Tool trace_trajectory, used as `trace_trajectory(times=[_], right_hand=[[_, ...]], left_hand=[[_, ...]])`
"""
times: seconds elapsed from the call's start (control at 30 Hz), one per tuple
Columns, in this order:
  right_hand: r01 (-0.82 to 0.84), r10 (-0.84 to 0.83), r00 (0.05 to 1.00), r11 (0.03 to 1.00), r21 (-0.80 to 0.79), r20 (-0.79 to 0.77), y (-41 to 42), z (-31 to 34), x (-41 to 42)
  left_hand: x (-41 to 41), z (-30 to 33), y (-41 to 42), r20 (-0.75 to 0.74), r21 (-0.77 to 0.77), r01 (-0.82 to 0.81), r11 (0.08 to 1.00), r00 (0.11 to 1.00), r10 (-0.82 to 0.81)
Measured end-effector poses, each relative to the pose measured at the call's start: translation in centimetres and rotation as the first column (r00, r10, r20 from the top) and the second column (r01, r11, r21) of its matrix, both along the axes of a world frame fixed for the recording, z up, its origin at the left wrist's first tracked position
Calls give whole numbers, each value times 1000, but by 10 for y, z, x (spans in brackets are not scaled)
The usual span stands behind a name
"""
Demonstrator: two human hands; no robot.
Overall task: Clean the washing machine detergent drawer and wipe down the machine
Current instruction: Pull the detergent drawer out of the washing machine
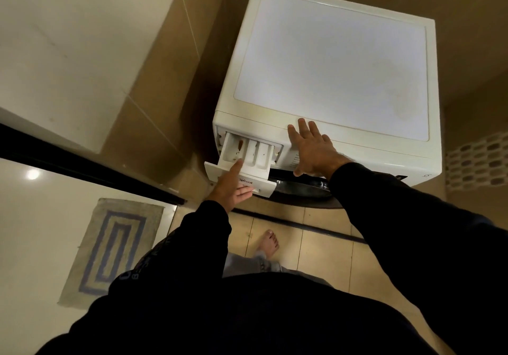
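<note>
Head view, looking down. I see the white washing machine (330, 66) standing in a tiled corner, its detergent drawer (244, 162) pulled out at the front left. My left hand (233, 187) grips the drawer's front panel: thumb reaching over into a compartment, fingers curled beneath the panel's edge. My right hand (310, 148) lies flat, fingers straight and spread, pressed against the machine's top front edge just right of the drawer. A brownish stain (240, 143) marks the left compartment. A striped mat (112, 250) lies on the floor, lower left.
</note>
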State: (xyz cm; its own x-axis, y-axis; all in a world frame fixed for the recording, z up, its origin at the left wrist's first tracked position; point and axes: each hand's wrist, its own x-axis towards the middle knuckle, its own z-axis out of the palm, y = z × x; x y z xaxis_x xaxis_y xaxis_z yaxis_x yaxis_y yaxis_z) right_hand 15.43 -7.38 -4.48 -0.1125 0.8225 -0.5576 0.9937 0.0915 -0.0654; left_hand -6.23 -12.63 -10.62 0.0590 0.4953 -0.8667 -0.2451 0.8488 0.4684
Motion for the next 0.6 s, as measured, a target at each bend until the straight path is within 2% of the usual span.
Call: trace_trajectory(times=[0.23, 0.43, 0.6], right_hand=[[77, -77, 997, 997, -19, -14, 2, 5, -11], [134, -134, 990, 991, -1, -44, -6, 0, -17], [196, -196, 979, 981, 4, -60, -24, -8, -25]], left_hand=[[-19, 5, -16, -40, -31, 178, 984, 983, -179], [-31, 13, -26, -23, -125, 247, 961, 968, -252], [-34, 18, -28, -36, -137, 294, 946, 953, -302]])
